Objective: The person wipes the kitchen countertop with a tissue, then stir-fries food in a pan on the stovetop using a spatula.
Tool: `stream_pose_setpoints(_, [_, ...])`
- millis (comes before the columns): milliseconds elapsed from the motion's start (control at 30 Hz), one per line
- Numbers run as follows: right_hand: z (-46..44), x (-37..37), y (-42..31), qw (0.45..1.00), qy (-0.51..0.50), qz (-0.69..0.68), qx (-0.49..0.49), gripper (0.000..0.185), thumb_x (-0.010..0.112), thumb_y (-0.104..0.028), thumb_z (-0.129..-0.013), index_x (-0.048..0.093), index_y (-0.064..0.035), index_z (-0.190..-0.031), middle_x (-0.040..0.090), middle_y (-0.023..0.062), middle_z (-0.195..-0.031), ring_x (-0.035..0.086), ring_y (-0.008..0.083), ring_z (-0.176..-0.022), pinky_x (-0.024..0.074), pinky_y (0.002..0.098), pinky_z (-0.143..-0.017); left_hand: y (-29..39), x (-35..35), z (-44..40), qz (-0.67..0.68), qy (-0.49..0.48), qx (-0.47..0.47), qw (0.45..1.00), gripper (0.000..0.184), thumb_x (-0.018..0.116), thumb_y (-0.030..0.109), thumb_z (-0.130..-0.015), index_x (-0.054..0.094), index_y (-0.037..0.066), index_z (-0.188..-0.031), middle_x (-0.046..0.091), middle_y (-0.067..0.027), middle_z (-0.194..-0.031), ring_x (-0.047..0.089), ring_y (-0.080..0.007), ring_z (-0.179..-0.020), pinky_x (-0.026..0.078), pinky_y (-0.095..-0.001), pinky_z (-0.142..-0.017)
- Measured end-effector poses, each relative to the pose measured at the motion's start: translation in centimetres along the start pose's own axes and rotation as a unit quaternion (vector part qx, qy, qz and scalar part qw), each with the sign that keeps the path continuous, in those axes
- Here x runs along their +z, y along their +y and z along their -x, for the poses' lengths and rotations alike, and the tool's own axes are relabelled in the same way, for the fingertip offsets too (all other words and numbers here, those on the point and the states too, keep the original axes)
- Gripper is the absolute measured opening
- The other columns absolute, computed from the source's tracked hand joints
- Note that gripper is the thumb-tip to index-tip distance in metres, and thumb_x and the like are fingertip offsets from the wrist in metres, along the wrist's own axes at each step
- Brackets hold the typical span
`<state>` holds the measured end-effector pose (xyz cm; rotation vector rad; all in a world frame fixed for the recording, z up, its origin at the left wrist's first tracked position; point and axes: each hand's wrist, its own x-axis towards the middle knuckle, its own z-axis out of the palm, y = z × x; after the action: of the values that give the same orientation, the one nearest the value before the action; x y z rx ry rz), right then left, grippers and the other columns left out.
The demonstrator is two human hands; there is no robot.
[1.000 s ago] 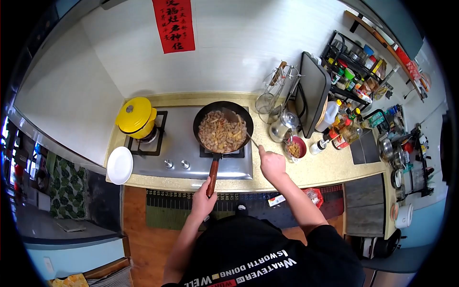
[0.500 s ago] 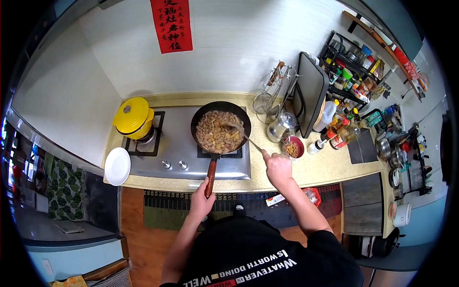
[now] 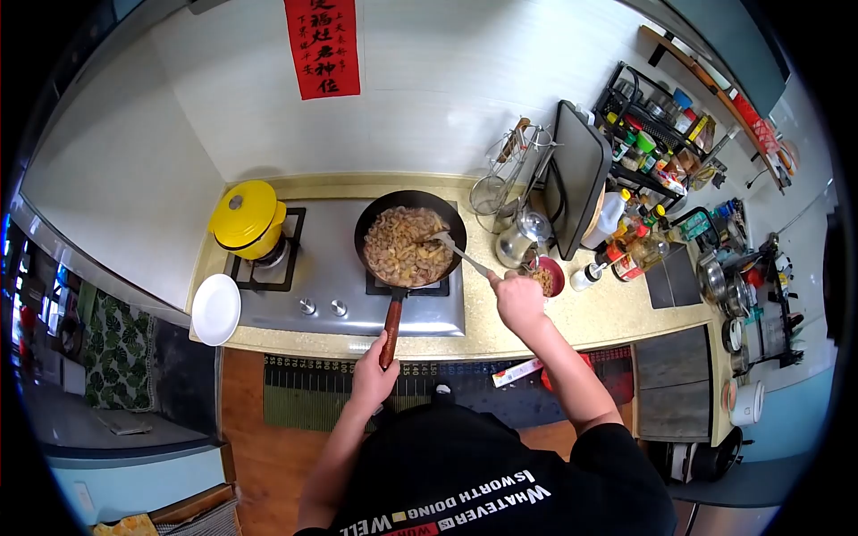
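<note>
A black frying pan (image 3: 365, 234) sits over the right burner of the steel stove (image 3: 268, 309), with browned pieces of meat (image 3: 402, 246) spread inside. My left hand (image 3: 373, 373) is closed round the end of the pan's brown wooden handle (image 3: 391, 326). To the right of the pan, my right hand (image 3: 519, 300) grips a metal spatula (image 3: 471, 260). The spatula slants down to the left over the rim, and its head lies among the meat at the pan's right side. A red bowl (image 3: 558, 278) with brown bits in it stands just beyond my right hand.
A yellow lidded pot (image 3: 246, 219) is on the left burner, a white plate (image 3: 216, 310) at the counter's left end. Behind the bowl stand a metal pitcher (image 3: 522, 241), a utensil rack (image 3: 500, 192) and a dark upright board (image 3: 581, 170). Bottles (image 3: 630, 259) crowd the right.
The spatula head has come out of the back right of the pan, where it was partly dark, and sits lower at the right side. My right hand has shifted slightly right and down.
</note>
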<state>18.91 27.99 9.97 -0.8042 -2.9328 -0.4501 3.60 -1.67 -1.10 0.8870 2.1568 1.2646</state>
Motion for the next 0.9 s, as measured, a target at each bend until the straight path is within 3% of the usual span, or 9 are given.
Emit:
stream_pose_setpoints(100, [0.6,-0.6,0.3,0.999,0.021,-0.039,0.017,0.028,0.055,-0.016,-0.101,0.076,-0.0164,-0.119,0.066,0.0069,-0.078,0.069,0.0244,-0.065,0.0518,0.0394,-0.054,0.0,0.0,0.0,-0.003,0.003,0.007,1.000,0.067,0.070,0.006,-0.091,0.047,0.001,-0.154,0.072,-0.0174,-0.118,0.070,-0.0176,-0.098,0.056,-0.0303,-0.086])
stream_pose_setpoints(200, [2.0,-3.4,0.3,0.998,0.023,-0.046,0.030,0.028,0.055,-0.015,-0.101,0.077,-0.0165,-0.118,0.066,0.0081,-0.078,0.069,0.0252,-0.064,0.0520,0.0394,-0.055,-0.2,0.3,0.1,0.020,0.040,0.035,0.998,0.065,0.070,0.014,-0.089,0.052,0.007,-0.151,0.071,-0.0242,-0.099,0.072,-0.0386,-0.089,0.057,-0.0421,-0.080])
stream_pose_setpoints(367, [1.5,-1.0,0.3,0.998,0.005,-0.058,0.018,0.026,0.055,-0.017,-0.102,0.079,-0.0163,-0.112,0.065,0.0095,-0.075,0.068,0.0261,-0.063,0.0518,0.0408,-0.055,0.7,0.2,0.2,0.008,0.037,0.035,0.999,0.064,0.070,0.015,-0.090,0.051,0.006,-0.151,0.071,-0.0253,-0.099,0.072,-0.0393,-0.088,0.057,-0.0427,-0.079])
stream_pose_setpoints(567, [-0.4,-2.2,-1.0,0.983,0.097,-0.133,0.080,0.021,0.062,-0.018,-0.098,0.078,-0.0158,-0.111,0.067,0.0123,-0.075,0.070,0.0313,-0.065,0.0521,0.0465,-0.055,0.3,0.7,0.1,-0.003,0.033,0.025,0.999,0.062,0.068,0.018,-0.094,0.050,0.005,-0.152,0.071,-0.0264,-0.097,0.073,-0.0403,-0.088,0.057,-0.0432,-0.079])
stream_pose_setpoints(633, [-3.0,-0.1,-2.3,0.982,0.062,-0.159,0.085,0.027,0.057,-0.018,-0.098,0.076,-0.0170,-0.117,0.069,0.0131,-0.079,0.071,0.0325,-0.067,0.0540,0.0458,-0.057,1.6,0.4,0.3,-0.016,0.015,0.002,1.000,0.062,0.068,0.019,-0.095,0.050,0.006,-0.152,0.071,-0.0263,-0.096,0.073,-0.0402,-0.087,0.057,-0.0435,-0.079])
stream_pose_setpoints(700, [-5.1,2.3,-4.6,0.978,0.091,-0.163,0.088,0.031,0.061,-0.019,-0.097,0.075,-0.0163,-0.124,0.069,0.0151,-0.078,0.070,0.0326,-0.065,0.0534,0.0464,-0.056,1.9,0.4,0.3,-0.013,0.010,-0.001,1.000,0.062,0.068,0.019,-0.095,0.049,0.006,-0.152,0.072,-0.0263,-0.096,0.073,-0.0399,-0.087,0.057,-0.0437,-0.078])
stream_pose_setpoints(800, [-6.0,3.8,-7.8,0.981,0.047,-0.170,0.084,0.045,0.053,-0.009,-0.093,0.068,-0.0160,-0.135,0.068,0.0157,-0.087,0.071,0.0343,-0.070,0.0565,0.0455,-0.059,1.8,0.3,0.3,-0.017,0.013,0.014,1.000,0.062,0.068,0.019,-0.095,0.049,0.005,-0.152,0.072,-0.0261,-0.095,0.073,-0.0396,-0.086,0.057,-0.0437,-0.077])
stream_pose_setpoints(867, [-4.9,4.2,-8.0,0.988,0.028,-0.148,0.045,0.045,0.053,-0.009,-0.093,0.068,-0.0163,-0.134,0.068,0.0150,-0.088,0.071,0.0334,-0.070,0.0565,0.0448,-0.059,1.8,0.4,0.3,-0.017,0.015,0.019,1.000,0.062,0.069,0.019,-0.094,0.050,0.003,-0.151,0.072,-0.0254,-0.093,0.073,-0.0393,-0.084,0.057,-0.0433,-0.076])
stream_pose_setpoints(900, [-4.4,4.0,-8.0,0.990,0.018,-0.136,0.024,0.044,0.053,-0.010,-0.093,0.069,-0.0165,-0.134,0.068,0.0146,-0.088,0.071,0.0329,-0.070,0.0565,0.0444,-0.059,1.7,0.4,0.4,-0.021,0.013,0.022,0.999,0.062,0.070,0.019,-0.095,0.049,0.003,-0.152,0.072,-0.0238,-0.091,0.072,-0.0340,-0.080,0.057,-0.0398,-0.074])
